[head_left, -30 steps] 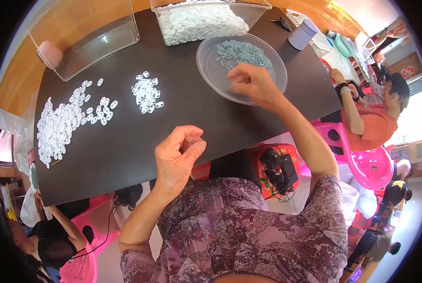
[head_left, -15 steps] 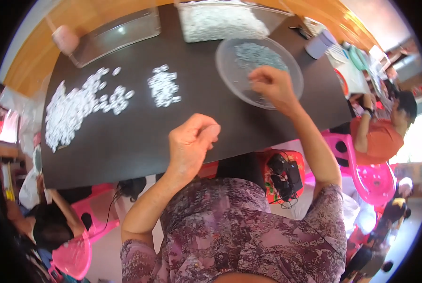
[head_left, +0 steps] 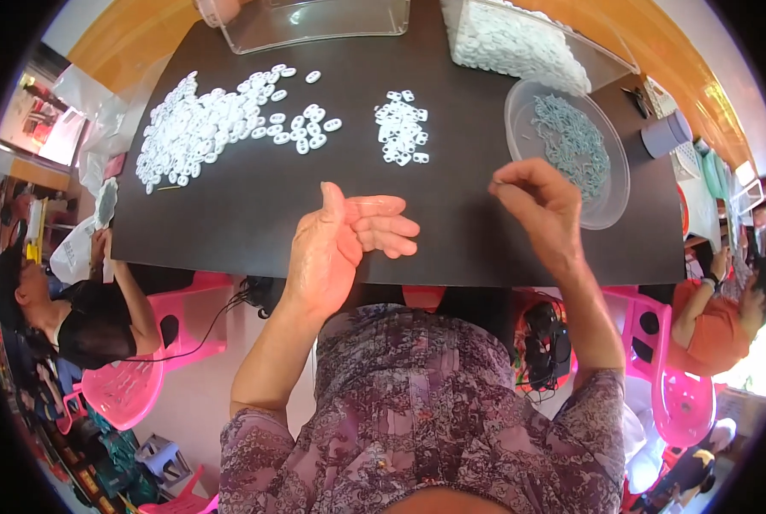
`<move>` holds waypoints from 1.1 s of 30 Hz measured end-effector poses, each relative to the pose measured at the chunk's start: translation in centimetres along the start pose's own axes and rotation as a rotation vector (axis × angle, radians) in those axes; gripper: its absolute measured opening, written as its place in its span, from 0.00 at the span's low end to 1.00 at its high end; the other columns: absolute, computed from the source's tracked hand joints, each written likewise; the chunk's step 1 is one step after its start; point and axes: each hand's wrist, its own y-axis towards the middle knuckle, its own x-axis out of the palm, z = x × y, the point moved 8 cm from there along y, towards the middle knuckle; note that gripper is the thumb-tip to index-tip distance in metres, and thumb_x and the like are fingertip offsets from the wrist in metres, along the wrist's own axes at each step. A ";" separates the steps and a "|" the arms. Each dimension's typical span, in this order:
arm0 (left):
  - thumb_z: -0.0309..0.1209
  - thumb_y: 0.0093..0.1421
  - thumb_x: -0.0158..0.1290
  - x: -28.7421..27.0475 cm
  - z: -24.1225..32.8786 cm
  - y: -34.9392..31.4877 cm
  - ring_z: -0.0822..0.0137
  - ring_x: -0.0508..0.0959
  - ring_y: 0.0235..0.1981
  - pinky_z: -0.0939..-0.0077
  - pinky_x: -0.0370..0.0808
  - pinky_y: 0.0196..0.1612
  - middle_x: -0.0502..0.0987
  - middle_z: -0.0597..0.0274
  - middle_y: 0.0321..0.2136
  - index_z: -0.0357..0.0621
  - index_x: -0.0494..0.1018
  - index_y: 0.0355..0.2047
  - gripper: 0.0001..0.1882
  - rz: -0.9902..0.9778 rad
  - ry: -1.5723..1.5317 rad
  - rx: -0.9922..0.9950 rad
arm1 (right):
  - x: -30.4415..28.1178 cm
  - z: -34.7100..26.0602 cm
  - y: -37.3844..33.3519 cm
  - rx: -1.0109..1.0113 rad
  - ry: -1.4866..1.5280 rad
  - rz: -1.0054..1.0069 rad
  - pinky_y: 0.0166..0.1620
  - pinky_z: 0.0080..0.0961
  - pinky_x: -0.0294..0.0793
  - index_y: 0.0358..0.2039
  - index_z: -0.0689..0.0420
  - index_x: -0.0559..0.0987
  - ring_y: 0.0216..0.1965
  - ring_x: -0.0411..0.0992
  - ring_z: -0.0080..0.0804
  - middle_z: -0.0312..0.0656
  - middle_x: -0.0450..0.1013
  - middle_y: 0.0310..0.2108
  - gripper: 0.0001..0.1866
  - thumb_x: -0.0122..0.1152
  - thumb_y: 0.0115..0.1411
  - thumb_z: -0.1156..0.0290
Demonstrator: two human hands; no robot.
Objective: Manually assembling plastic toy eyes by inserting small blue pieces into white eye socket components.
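My left hand [head_left: 336, 244] hovers over the table's near edge, palm turned up, thumb raised and fingers stretched out. Nothing shows in it. To its right my right hand [head_left: 541, 206] has thumb and fingertips pinched together; whatever lies between them is too small to make out. That hand overlaps the near left rim of a round translucent tray [head_left: 520, 107] with many small blue-grey pieces [head_left: 571, 146]. Beyond my hands lies a small cluster of white, roughly square pieces [head_left: 402, 128]. A wide spread of white oval pieces with holes [head_left: 203, 124] covers the table's left part.
At the back stand a see-through box [head_left: 314, 36] and a clear bin of white pieces [head_left: 520, 43]. A grey-lilac cup [head_left: 666, 135] is at the right. People sit at both sides, one in black [head_left: 100, 317] and one in orange [head_left: 709, 330], beside pink chairs [head_left: 126, 394].
My right hand has drawn back from over the tray toward me, now pinched. My left hand has gone from curled fingers to an opened palm. The view has swung leftward.
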 end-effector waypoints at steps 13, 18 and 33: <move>0.50 0.62 0.44 9.7 -7.9 -0.6 0.74 0.71 0.41 0.78 0.66 0.45 0.72 0.64 0.37 0.36 0.70 0.42 0.26 -0.211 -0.491 -0.210 | 5.4 -3.9 -3.1 -0.184 0.505 0.189 0.40 0.19 0.68 0.34 0.66 0.72 0.34 0.68 0.23 0.42 0.72 0.34 0.06 0.47 0.56 0.82; 0.41 0.61 0.49 7.9 -8.7 -1.6 0.72 0.71 0.44 0.78 0.67 0.47 0.72 0.64 0.41 0.38 0.72 0.41 0.17 -0.253 -0.274 -0.096 | 5.6 -4.5 -4.2 -0.393 0.366 0.076 0.35 0.20 0.67 0.33 0.64 0.72 0.32 0.67 0.24 0.42 0.72 0.31 0.06 0.48 0.54 0.85; 0.19 0.57 0.50 7.7 -8.1 -3.2 0.71 0.75 0.42 0.78 0.70 0.46 0.76 0.58 0.40 0.36 0.67 0.44 0.14 -0.160 -0.239 -0.246 | 4.6 -6.2 -3.9 -0.698 -0.003 0.128 0.28 0.21 0.67 0.28 0.64 0.74 0.25 0.67 0.27 0.42 0.72 0.26 0.08 0.53 0.48 0.90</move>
